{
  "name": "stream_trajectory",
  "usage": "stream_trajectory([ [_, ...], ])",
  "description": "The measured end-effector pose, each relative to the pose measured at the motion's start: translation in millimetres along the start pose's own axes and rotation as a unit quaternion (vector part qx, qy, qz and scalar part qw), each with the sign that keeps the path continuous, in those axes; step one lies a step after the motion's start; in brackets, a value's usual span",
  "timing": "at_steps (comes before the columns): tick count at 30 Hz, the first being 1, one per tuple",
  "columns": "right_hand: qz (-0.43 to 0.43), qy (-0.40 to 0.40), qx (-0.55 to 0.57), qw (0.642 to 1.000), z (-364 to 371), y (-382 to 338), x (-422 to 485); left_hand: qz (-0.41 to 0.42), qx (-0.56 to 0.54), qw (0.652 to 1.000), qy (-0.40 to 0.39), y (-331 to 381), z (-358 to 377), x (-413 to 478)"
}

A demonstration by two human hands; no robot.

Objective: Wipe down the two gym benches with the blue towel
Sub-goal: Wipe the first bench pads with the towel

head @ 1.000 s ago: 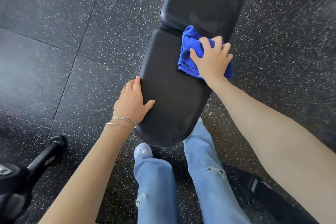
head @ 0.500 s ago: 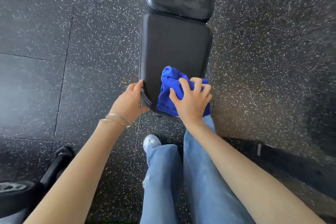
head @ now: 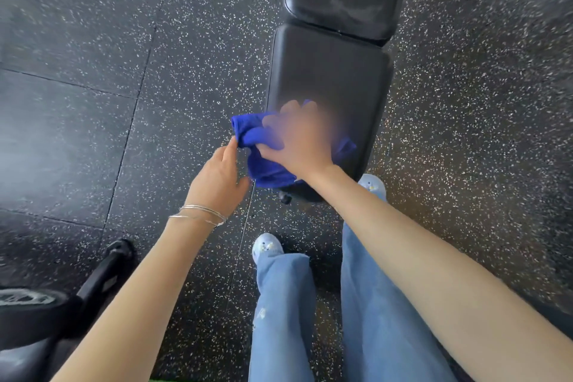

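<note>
Your left hand [head: 217, 177] has left the worktop's [head: 328, 77] edge, its fingers [head: 231, 146] touching the blue towel [head: 248, 133]. Your right hand [head: 297, 139] has swept the towel past the pad's left edge, mid-frame.

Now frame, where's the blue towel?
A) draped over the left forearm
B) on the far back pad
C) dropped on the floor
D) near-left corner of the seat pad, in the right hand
D: the right hand holds the bunched blue towel at the near-left corner of the seat pad, with the cloth spilling past the pad's left edge.
</note>
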State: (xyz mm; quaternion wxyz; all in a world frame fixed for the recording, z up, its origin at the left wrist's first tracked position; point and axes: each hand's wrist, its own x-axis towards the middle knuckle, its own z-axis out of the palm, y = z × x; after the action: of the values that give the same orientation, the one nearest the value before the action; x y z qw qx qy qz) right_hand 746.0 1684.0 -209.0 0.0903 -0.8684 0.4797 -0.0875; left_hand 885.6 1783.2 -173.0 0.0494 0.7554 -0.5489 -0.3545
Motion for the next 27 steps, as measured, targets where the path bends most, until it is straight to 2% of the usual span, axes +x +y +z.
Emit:
stream_trajectory([
  [6, -0.001, -0.094, -0.022, 0.995, 10, 49, 90, -0.02, -0.017, 1.0, 0.016, 35, 17, 24],
  [12, 0.047, -0.069, -0.046, 0.996, 11, 131, 124, -0.111, -0.045, 0.992, 0.03, 66, 27, 57],
  [15, 0.086, -0.049, -0.045, 0.994, -4, 173, 102, -0.151, -0.036, 0.987, 0.033, 85, 28, 76],
  [18, 0.089, -0.032, -0.02, 0.995, -14, 192, 65, -0.203, -0.017, 0.977, 0.063, 104, 28, 98],
  [22, 0.006, -0.023, -0.022, 0.999, -18, 204, 52, -0.25, 0.023, 0.963, 0.094, 125, 31, 127],
  [25, -0.108, -0.033, -0.04, 0.993, -12, 200, 92, -0.269, 0.045, 0.956, 0.103, 133, 36, 140],
  [27, -0.148, -0.07, -0.044, 0.986, -3, 191, 129, -0.277, 0.059, 0.954, 0.103, 136, 39, 145],
])
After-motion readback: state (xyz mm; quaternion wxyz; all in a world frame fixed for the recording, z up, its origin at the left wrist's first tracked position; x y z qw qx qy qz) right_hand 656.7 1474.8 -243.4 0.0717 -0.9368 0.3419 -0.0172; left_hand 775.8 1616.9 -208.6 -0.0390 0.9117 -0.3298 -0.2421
